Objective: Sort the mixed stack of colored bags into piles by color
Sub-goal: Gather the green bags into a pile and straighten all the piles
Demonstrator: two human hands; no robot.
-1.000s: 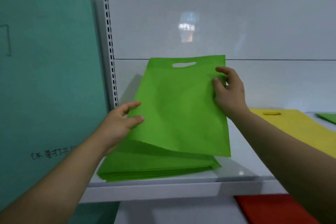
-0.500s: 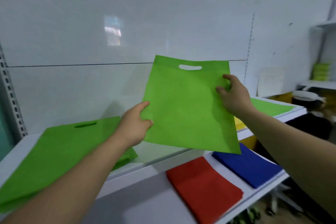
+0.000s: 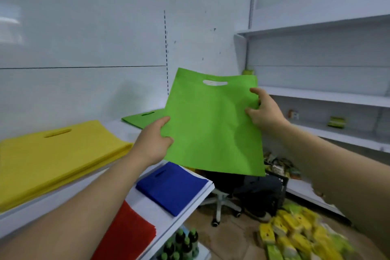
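Left grip (image 3: 154, 141) pinches the near left edge of a green bag (image 3: 213, 129), thumb on the front face. The right grip (image 3: 263, 112) pinches the right edge a little below the cut-out handle. Between them the bag hangs flat in the air, handle uppermost and slightly tilted, out past the end of the shelves and resting on nothing.

From where I stand, the sorting looks well under way. A thick yellow pile (image 3: 59, 154) lies on the upper shelf (image 3: 118, 127), and further along that shelf a green pile (image 3: 143, 117) shows just behind the left grip, partly hidden by the held bag. On the lower shelf (image 3: 143, 202) a blue pile (image 3: 171, 186) sits near the corner with a red pile (image 3: 126, 234) beside it, the two apart. Each pile shows one colour only, so every colour in sight already has its own place.

What is left, as I judge it, is to lay this bag down, and the green pile close behind it seems the likely spot. The mixed stack is out of sight, so I cannot tell how many bags remain to be sorted. Yellow packets (image 3: 295, 238) lie scattered on the floor to the right, and they look no part of this job
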